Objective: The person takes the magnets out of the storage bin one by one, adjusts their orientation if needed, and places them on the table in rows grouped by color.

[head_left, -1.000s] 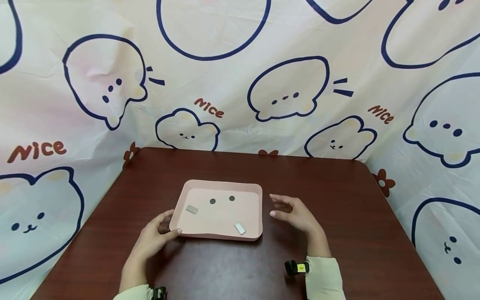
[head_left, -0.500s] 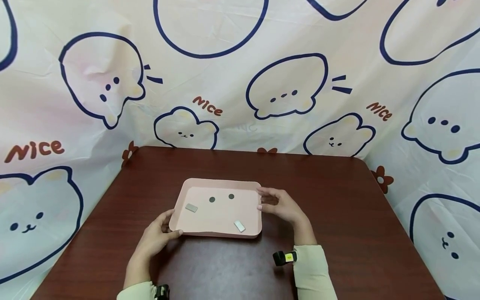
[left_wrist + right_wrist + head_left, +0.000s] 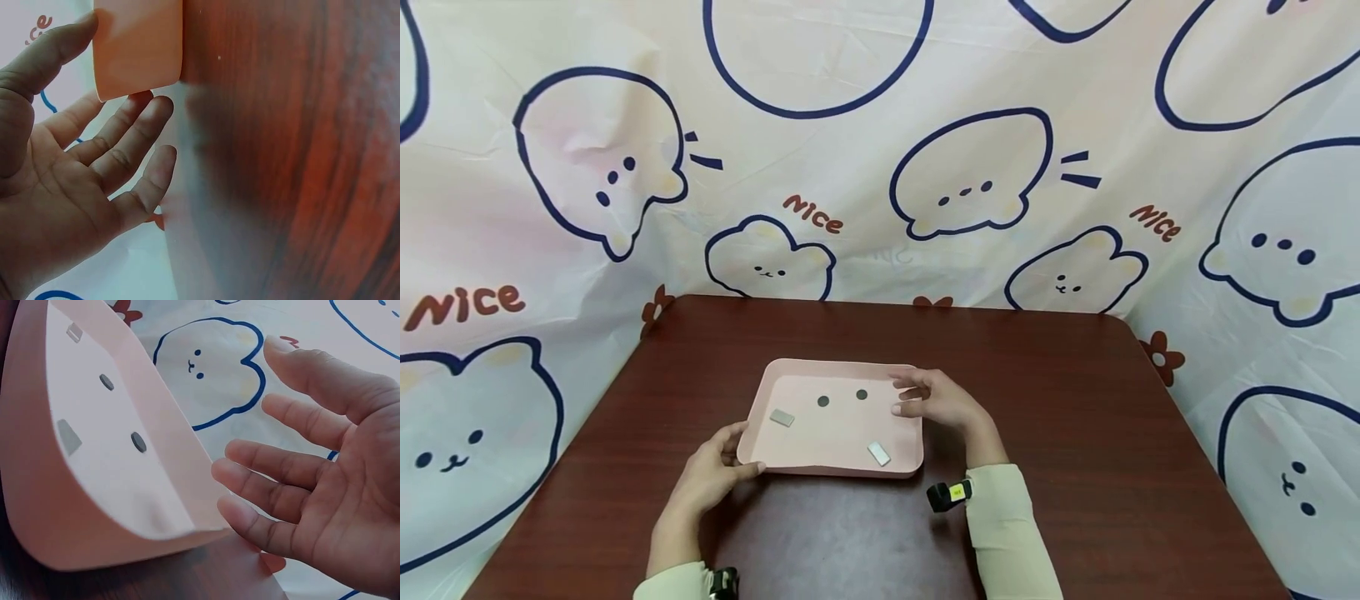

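Note:
A shallow pink tray [image 3: 842,433] lies on the table. My left hand [image 3: 709,475] holds its near left corner, thumb at the front wall and fingertips at the left side; the left wrist view shows the thumb and fingertips at the tray's end wall [image 3: 137,50]. My right hand [image 3: 943,404] hovers over the tray's right rim, fingers spread and relaxed, holding nothing. Inside the tray are two small dark round discs, a left disc [image 3: 823,401] and a right disc [image 3: 861,394], plus a grey rectangular piece [image 3: 782,417] at left and a paler rectangular piece [image 3: 878,453] near the front right.
The dark reddish-brown wooden table [image 3: 1037,433] stretches around the tray. Behind and beside it hangs a white sheet [image 3: 865,167] with blue cartoon outlines. Black devices are strapped to both wrists, such as the right wrist device [image 3: 946,496].
My right hand has moved left, from beside the tray to over its right rim. The left hand stays at the tray's corner, and the pieces inside keep their places.

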The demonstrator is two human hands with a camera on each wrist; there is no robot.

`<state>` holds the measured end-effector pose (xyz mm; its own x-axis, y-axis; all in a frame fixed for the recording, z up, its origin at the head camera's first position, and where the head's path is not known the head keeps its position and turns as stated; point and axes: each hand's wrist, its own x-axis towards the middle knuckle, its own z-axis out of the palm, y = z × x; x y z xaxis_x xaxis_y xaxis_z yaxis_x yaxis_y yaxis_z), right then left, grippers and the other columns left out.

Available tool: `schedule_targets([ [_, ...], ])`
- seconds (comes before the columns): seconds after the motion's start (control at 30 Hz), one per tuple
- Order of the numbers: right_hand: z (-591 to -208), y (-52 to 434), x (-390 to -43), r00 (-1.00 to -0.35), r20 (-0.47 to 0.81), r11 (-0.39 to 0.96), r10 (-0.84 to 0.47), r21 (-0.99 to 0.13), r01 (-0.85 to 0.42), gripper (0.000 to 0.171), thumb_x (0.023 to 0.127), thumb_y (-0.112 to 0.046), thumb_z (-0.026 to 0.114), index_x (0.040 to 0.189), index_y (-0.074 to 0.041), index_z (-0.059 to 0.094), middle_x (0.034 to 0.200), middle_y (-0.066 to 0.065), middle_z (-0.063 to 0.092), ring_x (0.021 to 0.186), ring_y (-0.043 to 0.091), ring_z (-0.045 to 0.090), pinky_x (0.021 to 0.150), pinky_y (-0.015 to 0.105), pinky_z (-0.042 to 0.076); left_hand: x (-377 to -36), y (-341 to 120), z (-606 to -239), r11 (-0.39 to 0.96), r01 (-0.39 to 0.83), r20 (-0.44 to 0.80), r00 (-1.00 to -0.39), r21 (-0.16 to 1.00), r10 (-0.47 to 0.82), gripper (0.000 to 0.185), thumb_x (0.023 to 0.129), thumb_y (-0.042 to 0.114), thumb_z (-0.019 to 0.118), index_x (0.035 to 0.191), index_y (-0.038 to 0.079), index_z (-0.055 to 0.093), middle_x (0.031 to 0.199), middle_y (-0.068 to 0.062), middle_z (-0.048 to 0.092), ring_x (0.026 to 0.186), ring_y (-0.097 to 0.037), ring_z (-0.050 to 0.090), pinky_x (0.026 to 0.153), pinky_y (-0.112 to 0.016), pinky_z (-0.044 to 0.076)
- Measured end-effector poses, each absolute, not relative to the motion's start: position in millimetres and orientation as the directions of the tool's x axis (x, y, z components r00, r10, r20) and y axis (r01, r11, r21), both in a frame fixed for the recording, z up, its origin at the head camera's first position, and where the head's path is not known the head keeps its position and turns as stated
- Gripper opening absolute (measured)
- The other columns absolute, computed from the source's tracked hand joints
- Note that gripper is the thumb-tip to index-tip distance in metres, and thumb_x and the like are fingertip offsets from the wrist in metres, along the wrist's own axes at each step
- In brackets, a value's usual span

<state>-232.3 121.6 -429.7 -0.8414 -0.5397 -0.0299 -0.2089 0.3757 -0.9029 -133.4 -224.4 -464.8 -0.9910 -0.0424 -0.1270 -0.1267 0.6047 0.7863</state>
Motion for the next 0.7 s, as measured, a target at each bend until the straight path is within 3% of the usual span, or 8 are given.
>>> schedule_targets([
  [0.17,-422,111,-232,-0.833,-0.040,0.379,-0.551,-0.902,-0.207,0.057,0.080,-0.011,0.073,0.133,-0.009,0.051,0.122,0.020,0.055,0.107,0.036,0.055,0.083,0.041,0.046,-135,-225,-467,0.599,-0.138,-0.140,-0.989,0.789,-0.043,0.071,0.074,0.015,0.078,0.134,0.002,0.043,0.111,-0.018,0.057,0.094,-0.028,0.056,0.076,-0.039,0.042],
  [0.37,-443,99,-252,-0.810,-0.076,0.389,-0.581,-0.900,-0.194,0.061,0.080,-0.017,0.074,0.136,-0.014,0.050,0.127,0.018,0.053,0.107,0.025,0.056,0.082,0.035,0.047,-135,-226,-466,0.606,-0.136,-0.144,-0.989,0.784,-0.036,0.071,0.074,0.016,0.078,0.133,0.001,0.041,0.104,-0.019,0.058,0.093,-0.029,0.055,0.075,-0.041,0.041],
  [0.7,-444,72,-267,-0.785,-0.110,0.340,-0.609,-0.931,-0.133,0.053,0.083,-0.015,0.071,0.133,-0.018,0.053,0.127,0.017,0.053,0.099,0.017,0.060,0.081,0.036,0.048,-135,-228,-466,0.594,-0.147,-0.155,-0.987,0.791,-0.039,0.072,0.074,0.014,0.078,0.133,0.001,0.040,0.101,-0.018,0.058,0.090,-0.028,0.054,0.072,-0.038,0.041],
])
